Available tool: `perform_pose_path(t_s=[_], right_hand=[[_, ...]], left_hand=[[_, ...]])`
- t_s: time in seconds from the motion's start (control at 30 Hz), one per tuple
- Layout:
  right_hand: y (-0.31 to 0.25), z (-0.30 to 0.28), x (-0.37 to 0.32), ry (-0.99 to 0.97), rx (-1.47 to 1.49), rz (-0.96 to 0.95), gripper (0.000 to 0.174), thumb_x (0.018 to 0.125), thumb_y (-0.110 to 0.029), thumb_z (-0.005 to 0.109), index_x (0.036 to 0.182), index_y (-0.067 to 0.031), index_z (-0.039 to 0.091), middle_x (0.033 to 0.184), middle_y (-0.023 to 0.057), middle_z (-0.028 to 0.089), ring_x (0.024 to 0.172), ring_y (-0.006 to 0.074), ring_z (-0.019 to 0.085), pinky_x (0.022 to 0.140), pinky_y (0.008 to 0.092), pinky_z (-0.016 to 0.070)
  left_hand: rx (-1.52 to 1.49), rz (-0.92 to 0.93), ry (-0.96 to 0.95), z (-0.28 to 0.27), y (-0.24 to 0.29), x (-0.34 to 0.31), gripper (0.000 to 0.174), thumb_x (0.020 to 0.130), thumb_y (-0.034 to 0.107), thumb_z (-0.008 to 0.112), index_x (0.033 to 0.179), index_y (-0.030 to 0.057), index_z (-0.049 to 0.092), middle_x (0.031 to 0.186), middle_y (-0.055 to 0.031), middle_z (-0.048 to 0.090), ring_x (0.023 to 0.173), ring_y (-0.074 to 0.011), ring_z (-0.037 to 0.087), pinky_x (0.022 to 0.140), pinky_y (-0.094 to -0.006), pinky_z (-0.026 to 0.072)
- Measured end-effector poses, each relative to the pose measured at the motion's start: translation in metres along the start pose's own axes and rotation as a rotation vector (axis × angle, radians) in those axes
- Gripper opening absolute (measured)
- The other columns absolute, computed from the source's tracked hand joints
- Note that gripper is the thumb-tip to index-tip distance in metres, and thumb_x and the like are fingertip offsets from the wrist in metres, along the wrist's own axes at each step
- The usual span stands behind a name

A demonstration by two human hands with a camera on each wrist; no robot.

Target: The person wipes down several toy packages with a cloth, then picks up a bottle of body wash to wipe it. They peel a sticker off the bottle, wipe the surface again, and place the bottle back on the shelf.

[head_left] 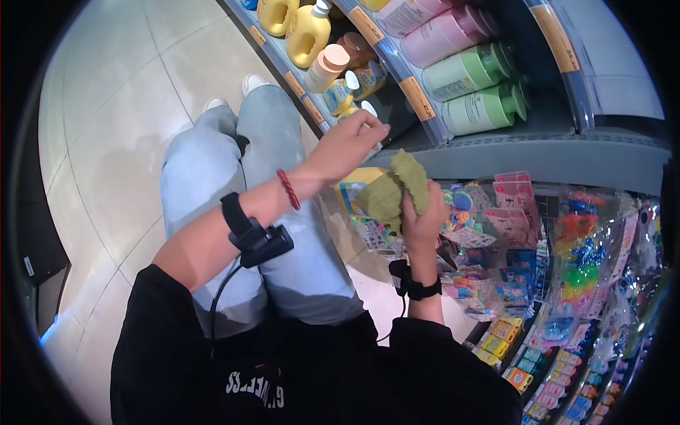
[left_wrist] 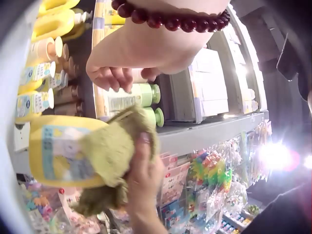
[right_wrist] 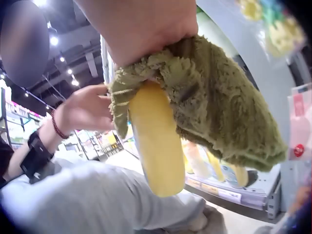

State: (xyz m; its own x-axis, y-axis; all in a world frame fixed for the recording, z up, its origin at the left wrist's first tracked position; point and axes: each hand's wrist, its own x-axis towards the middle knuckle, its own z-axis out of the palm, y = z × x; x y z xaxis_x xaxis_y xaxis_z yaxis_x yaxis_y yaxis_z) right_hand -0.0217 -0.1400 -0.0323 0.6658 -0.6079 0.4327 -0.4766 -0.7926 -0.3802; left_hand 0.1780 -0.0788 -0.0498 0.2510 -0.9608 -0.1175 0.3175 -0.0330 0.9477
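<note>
My right hand point(head_left: 426, 218) grips a fuzzy olive-green cloth point(head_left: 409, 183) draped over one end of a yellow bottle point(left_wrist: 66, 156). A blue-and-white picture label covers the bottle's side in the left wrist view, and its smooth yellow body hangs out below the cloth in the right wrist view. The bottle's covered end is hidden. Just beyond the cloth, beside the shelf, my left hand point(head_left: 354, 142) hovers with loosely bent fingers and holds nothing. A dark red bead bracelet point(head_left: 288, 189) circles that wrist.
Shelves in front hold yellow jugs point(head_left: 309, 34), green pump bottles point(head_left: 482, 110) and pink bottles point(head_left: 443, 35) behind a price-tag edge point(head_left: 418, 99). Hanging packs of colourful small goods point(head_left: 584, 255) crowd the right side below the grey shelf ledge point(head_left: 552, 147). My knees are close beneath my left arm.
</note>
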Motion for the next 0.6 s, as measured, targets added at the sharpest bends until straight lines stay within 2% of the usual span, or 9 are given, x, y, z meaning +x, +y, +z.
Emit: perform_pose_path(t_s=[0.07, 0.17, 0.23, 0.27, 0.3, 0.4, 0.47, 0.5, 0.6], right_hand=[[-0.016, -0.023, 0.002, 0.065, 0.107, 0.023, 0.025, 0.075, -0.017, 0.066, 0.09, 0.001, 0.056, 0.08, 0.0166, 0.058, 0.073, 0.0362, 0.057, 0.063, 0.0381, 0.0445], [-0.032, -0.05, 0.011, 0.198, 0.201, -0.013, 0.039, 0.083, -0.036, 0.059, 0.085, 0.0024, 0.057, 0.071, 0.015, 0.058, 0.063, 0.0284, 0.059, 0.057, 0.0343, 0.0439], [-0.042, -0.059, 0.023, 0.3, 0.245, -0.106, 0.054, 0.091, -0.047, 0.042, 0.084, 0.0044, 0.058, 0.067, 0.0122, 0.059, 0.059, 0.0212, 0.059, 0.055, 0.0319, 0.0442], [-0.041, -0.06, 0.022, 0.322, 0.317, -0.031, 0.055, 0.092, -0.047, 0.039, 0.086, 0.0048, 0.058, 0.069, 0.0116, 0.06, 0.061, 0.0204, 0.059, 0.056, 0.0316, 0.0448], [-0.04, -0.062, 0.02, 0.342, 0.388, 0.046, 0.057, 0.094, -0.046, 0.036, 0.087, 0.0052, 0.058, 0.07, 0.011, 0.061, 0.062, 0.0196, 0.059, 0.057, 0.0314, 0.0454], [-0.052, -0.062, 0.022, 0.526, 0.579, 0.293, 0.059, 0.097, -0.046, 0.028, 0.099, 0.0068, 0.055, 0.086, 0.0129, 0.061, 0.073, 0.0182, 0.06, 0.066, 0.03, 0.0473], [-0.06, -0.065, 0.028, 0.708, 0.597, 0.398, 0.06, 0.096, -0.047, 0.029, 0.105, 0.0071, 0.052, 0.095, 0.0151, 0.06, 0.08, 0.0184, 0.059, 0.071, 0.0295, 0.047], [-0.063, -0.072, 0.026, 0.681, 0.66, 0.319, 0.052, 0.097, -0.038, 0.036, 0.122, 0.0077, 0.041, 0.116, 0.0177, 0.052, 0.101, 0.0227, 0.056, 0.086, 0.0342, 0.0466], [-0.074, -0.079, 0.03, 0.761, 0.606, 0.224, 0.048, 0.096, -0.035, 0.039, 0.121, 0.0058, 0.042, 0.117, 0.017, 0.051, 0.103, 0.0228, 0.053, 0.088, 0.0334, 0.0429]], left_hand=[[0.086, -0.064, -0.223, -0.001, 0.01, -0.006, 0.035, 0.089, 0.03, 0.053, 0.112, 0.0031, 0.054, 0.103, -0.0059, 0.056, 0.096, -0.0127, 0.053, 0.084, -0.0242, 0.04], [0.063, -0.255, -0.738, 0.001, 0.029, -0.021, 0.052, 0.086, 0.029, 0.059, 0.129, 0.0049, 0.044, 0.122, -0.0095, 0.053, 0.115, -0.0173, 0.049, 0.098, -0.0273, 0.0354], [-0.082, -0.245, -0.907, 0.01, 0.026, -0.029, 0.062, 0.079, 0.022, 0.067, 0.132, 0.0055, 0.039, 0.121, -0.0108, 0.053, 0.112, -0.0186, 0.051, 0.093, -0.0298, 0.0419], [-0.158, -0.239, -0.99, 0.015, 0.027, -0.034, 0.067, 0.076, 0.019, 0.07, 0.133, 0.0057, 0.037, 0.12, -0.0115, 0.053, 0.11, -0.0192, 0.053, 0.091, -0.031, 0.0451], [-0.271, -0.462, -0.982, 0.018, 0.03, -0.039, 0.083, 0.067, 0.01, 0.076, 0.136, 0.0073, 0.03, 0.12, -0.0136, 0.053, 0.103, -0.0232, 0.058, 0.076, -0.0359, 0.0557], [-0.309, -0.466, -0.914, 0.025, 0.026, -0.045, 0.081, 0.067, 0.008, 0.074, 0.135, 0.0081, 0.03, 0.12, -0.0154, 0.052, 0.097, -0.0264, 0.061, 0.063, -0.0384, 0.0593], [-0.361, -0.38, -0.875, 0.025, 0.025, -0.047, 0.07, 0.069, 0.012, 0.074, 0.129, 0.004, 0.038, 0.114, -0.0148, 0.056, 0.094, -0.02, 0.061, 0.059, -0.0336, 0.059], [-0.384, -0.331, -0.847, 0.023, 0.025, -0.047, 0.065, 0.071, 0.014, 0.074, 0.126, 0.0019, 0.041, 0.111, -0.0145, 0.057, 0.092, -0.0168, 0.062, 0.058, -0.0312, 0.0588], [-0.445, -0.269, -0.69, 0.015, 0.024, -0.044, 0.08, 0.066, 0.004, 0.073, 0.134, 0.0053, 0.031, 0.12, -0.0155, 0.052, 0.105, -0.0265, 0.057, 0.064, -0.0408, 0.059]])
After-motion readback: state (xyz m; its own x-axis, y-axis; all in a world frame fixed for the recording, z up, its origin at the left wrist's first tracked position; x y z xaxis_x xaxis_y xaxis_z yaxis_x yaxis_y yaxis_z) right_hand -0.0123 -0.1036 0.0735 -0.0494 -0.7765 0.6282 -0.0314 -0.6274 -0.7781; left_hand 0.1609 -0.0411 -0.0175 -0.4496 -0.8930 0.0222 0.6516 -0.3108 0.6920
